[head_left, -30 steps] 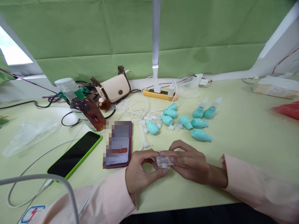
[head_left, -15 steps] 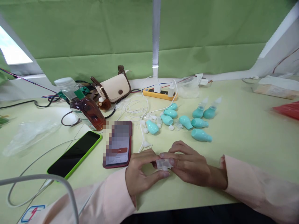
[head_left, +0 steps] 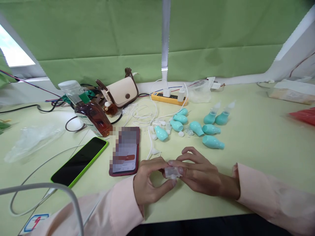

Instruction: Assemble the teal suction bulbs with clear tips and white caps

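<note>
A small translucent plastic piece [head_left: 172, 172] is pinched between both hands near the table's front edge. My left hand [head_left: 151, 180] grips it from the left, thumb below and fingers above. From the right, my right hand [head_left: 200, 172] holds the same piece with its thumb and index finger. Beyond the hands lie several teal bulbs, one nearest [head_left: 213, 142] on its side. Two teal bulbs with clear tips [head_left: 222, 117] stand upright behind. Small clear and white pieces [head_left: 181, 134] are scattered among the bulbs.
A phone in a red case [head_left: 126, 152] lies left of my hands, beside a green-edged phone [head_left: 79, 161]. Farther back are a leaning bottle [head_left: 92, 116], a cream bag [head_left: 123, 92], a yellow power strip [head_left: 157, 97] with white cables, and a clear plastic bag [head_left: 199, 91].
The left thumb has shifted slightly on the translucent piece, and both hands still hold it. The whole view has moved a little.
</note>
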The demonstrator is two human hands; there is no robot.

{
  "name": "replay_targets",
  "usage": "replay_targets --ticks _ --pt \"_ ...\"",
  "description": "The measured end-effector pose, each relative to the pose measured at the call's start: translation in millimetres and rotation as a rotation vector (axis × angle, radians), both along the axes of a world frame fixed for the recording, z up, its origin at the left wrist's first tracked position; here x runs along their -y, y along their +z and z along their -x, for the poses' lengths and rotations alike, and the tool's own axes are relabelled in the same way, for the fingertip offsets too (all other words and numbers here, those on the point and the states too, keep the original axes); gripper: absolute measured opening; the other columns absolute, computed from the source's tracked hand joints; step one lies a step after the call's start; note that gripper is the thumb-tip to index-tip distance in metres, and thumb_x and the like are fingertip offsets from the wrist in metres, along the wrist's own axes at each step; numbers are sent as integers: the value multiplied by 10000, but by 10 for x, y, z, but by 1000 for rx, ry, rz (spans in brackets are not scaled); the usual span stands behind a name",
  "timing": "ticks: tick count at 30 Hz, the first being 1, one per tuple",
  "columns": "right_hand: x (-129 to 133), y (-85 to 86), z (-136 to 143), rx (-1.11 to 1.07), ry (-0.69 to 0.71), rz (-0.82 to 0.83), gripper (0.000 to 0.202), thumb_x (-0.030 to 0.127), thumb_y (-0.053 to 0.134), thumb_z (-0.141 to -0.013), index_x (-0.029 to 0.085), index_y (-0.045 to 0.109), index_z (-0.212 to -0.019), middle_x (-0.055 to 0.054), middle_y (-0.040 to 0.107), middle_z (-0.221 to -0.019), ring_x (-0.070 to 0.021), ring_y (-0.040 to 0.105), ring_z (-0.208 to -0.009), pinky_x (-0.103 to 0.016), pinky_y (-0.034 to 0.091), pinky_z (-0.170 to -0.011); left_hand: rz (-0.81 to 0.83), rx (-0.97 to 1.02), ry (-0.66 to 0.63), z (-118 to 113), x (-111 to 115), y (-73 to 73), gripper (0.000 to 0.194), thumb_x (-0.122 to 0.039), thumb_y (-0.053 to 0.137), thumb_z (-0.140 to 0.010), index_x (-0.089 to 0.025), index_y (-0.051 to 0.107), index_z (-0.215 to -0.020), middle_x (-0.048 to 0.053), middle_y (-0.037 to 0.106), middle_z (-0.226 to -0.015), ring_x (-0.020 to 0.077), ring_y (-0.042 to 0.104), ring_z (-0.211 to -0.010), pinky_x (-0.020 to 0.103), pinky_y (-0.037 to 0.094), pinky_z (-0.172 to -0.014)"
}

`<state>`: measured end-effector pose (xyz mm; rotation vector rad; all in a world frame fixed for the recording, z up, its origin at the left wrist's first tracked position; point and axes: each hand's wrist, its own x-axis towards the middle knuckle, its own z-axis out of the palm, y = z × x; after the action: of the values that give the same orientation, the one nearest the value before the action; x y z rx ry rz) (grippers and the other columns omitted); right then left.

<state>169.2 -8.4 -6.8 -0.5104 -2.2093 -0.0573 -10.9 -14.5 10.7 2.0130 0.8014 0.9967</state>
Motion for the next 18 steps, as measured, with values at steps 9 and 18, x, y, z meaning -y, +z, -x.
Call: replay_targets --ticks 9,18 --pt "10 -32 -49 145 -5 -22 156 85 511 -729 199 493 -834 -29 646 -913 -123 537 -839 -380 388 -795 -18 11 16 -18 12 5 135 -164 575 -624 -130 625 -745 8 514 -534 117 466 -501 232 390 -496" --pt "-60 -4 -5 45 1 50 379 86 518 -709 215 437 -1056 -23 620 -884 -140 514 -852 -363 409 -769 68 -6 68 -7 -36 -39 136 -255 622 -650 -130 627 -703 25 580 -567 117 500 -514 233 416 -512"
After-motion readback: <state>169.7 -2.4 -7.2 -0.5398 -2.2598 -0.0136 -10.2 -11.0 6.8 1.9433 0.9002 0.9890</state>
